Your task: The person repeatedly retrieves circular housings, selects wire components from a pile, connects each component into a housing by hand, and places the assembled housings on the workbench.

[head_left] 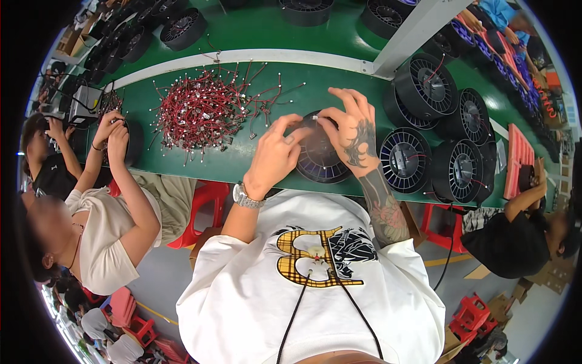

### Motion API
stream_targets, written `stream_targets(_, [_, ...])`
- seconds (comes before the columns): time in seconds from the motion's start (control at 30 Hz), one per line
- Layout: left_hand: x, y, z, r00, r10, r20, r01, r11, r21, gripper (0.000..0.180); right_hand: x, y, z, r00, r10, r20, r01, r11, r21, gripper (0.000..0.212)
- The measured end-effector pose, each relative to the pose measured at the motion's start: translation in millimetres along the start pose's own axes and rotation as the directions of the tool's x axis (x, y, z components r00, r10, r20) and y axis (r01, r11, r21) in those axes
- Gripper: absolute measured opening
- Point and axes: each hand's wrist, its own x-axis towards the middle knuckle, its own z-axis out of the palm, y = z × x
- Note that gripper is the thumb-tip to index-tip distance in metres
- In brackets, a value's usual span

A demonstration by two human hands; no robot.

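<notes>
Just in front of me a round black fan housing with a ring of slats lies on the green table, partly hidden by my hands. Above its left side my left hand, with a watch on the wrist, has thumb and forefinger drawn together; what they grip, if anything, is too small to make out. My right hand pinches a small white connector between thumb and forefinger, over the housing's far edge, its other fingers raised. To the left of my hands is a large pile of red-and-black wire leads with white connectors.
Several black fan housings are stacked on the right, beside a white metal post. A white rail runs behind the wires. One co-worker sits close on the left, another on the right by pink trays.
</notes>
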Motion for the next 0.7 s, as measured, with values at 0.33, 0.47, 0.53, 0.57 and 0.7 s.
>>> stream_targets(0.33, [8.1, 2.5, -11.4, 0.978, 0.111, 0.176, -0.147, 0.967, 0.208, 0.048, 1.3, 14.7, 19.4, 1.0, -0.03, -0.005, 0.03, 0.999, -0.015, 0.011])
stream_targets(0.47, [9.6, 1.7, -11.3, 0.972, 0.13, 0.194, -0.176, 0.954, 0.244, 0.049, 1.9, 13.9, 19.9, 0.999, -0.049, -0.009, 0.049, 0.999, -0.022, 0.011])
stream_targets(0.53, [10.1, 3.2, -12.1, 0.971, 0.13, 0.2, -0.181, 0.948, 0.261, 0.049, 2.0, 12.7, 19.9, 0.998, -0.055, -0.01, 0.054, 0.998, -0.026, 0.011])
stream_targets(0.57, [10.5, 4.3, -12.7, 0.969, 0.133, 0.207, -0.188, 0.942, 0.277, 0.049, 1.8, 12.8, 20.6, 0.998, -0.056, -0.007, 0.056, 0.998, -0.024, 0.011])
stream_targets(0.7, [12.5, 4.2, -13.2, 0.951, 0.133, 0.278, -0.217, 0.929, 0.3, 0.05, 1.1, 13.4, 20.8, 0.999, -0.049, -0.013, 0.048, 0.999, -0.024, 0.01])
